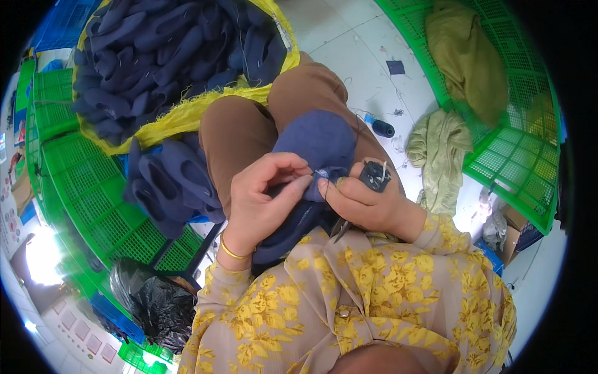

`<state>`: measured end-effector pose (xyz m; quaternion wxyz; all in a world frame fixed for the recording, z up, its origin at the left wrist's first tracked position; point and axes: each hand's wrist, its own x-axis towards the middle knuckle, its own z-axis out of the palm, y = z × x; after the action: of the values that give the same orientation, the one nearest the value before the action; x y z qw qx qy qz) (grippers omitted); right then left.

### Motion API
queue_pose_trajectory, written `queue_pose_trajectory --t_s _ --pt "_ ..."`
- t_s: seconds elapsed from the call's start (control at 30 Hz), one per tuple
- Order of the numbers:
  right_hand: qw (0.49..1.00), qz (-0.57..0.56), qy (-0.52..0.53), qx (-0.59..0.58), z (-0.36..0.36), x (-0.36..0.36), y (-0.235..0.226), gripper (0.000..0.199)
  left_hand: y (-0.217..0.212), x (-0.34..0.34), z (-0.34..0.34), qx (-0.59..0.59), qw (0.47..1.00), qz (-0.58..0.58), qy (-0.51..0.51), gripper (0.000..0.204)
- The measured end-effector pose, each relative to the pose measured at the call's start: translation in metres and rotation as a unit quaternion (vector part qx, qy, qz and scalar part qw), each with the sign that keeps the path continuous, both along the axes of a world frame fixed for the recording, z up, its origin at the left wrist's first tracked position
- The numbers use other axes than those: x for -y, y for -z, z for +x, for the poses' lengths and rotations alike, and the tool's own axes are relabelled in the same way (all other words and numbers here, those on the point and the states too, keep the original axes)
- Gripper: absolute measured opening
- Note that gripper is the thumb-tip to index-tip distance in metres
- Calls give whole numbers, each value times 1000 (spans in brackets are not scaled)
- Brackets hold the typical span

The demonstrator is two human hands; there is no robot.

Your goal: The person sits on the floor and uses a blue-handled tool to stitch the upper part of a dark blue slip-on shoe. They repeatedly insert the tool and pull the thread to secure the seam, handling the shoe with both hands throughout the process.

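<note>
A navy fabric shoe point(317, 134) lies across my lap, its rounded end toward my knees. A small pale-and-blue label point(322, 172) shows on it between my hands. My left hand point(265, 193) has thumb and forefinger pinched together beside the label; what they hold is too small to make out. My right hand point(374, 199) grips the shoe's edge with the thumb near the label. Scissors with a dark wrapped handle point(375, 177) are also held in that hand, their blades point(341, 229) pointing down toward my shirt. A dark thread hangs near my right thumb.
Beyond my knees, a yellow sack point(187, 112) is heaped with navy shoes point(156, 50); more shoes point(171, 181) lie at my left. Green crates point(93, 206) stand on both sides. On the right floor are a thread spool point(383, 128) and olive cloth point(439, 149). A black bag point(156, 305) sits lower left.
</note>
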<state>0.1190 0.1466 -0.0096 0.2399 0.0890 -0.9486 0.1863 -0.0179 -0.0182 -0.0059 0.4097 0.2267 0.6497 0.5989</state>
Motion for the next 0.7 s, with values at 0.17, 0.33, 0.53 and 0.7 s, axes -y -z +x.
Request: queue_pose_trajectory --t_s 0.17,0.33,0.53,0.7 --pt "999 -4 -3 -49 9 2 6 23 0 -4 -3 -81 995 -50 36 19" --pt "999 1 -9 -31 10 0 4 22 0 -8 -15 -182 979 -13 91 17" --pt "1000 10 -21 -21 10 2 7 21 -7 -23 -27 -243 952 26 185 17" --pt "1000 9 -23 -10 12 -1 11 22 -9 -35 -36 -348 886 36 303 21"
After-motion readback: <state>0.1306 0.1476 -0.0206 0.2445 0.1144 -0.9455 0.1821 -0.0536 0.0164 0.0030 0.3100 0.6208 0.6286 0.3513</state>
